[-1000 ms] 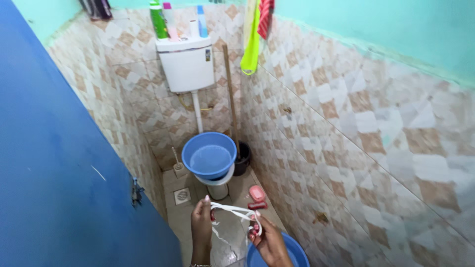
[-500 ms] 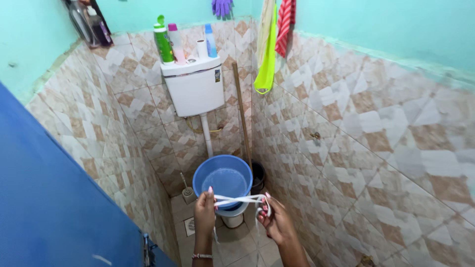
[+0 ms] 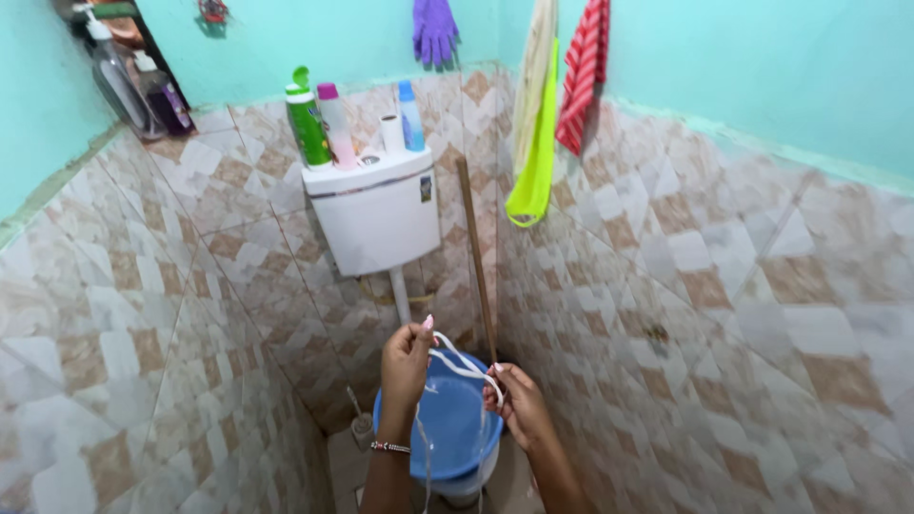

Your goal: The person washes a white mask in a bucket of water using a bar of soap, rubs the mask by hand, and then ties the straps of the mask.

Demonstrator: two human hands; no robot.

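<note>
1. Left hand and right hand, fingers pinched on a clear plastic bag's white handles, now raised from a second ago.
2. Bag stretched open above the blue basin, at 6 o'clock below the white cistern.

We are seeing bottles standing on a white cistern, and purple gloves hanging above.
</note>
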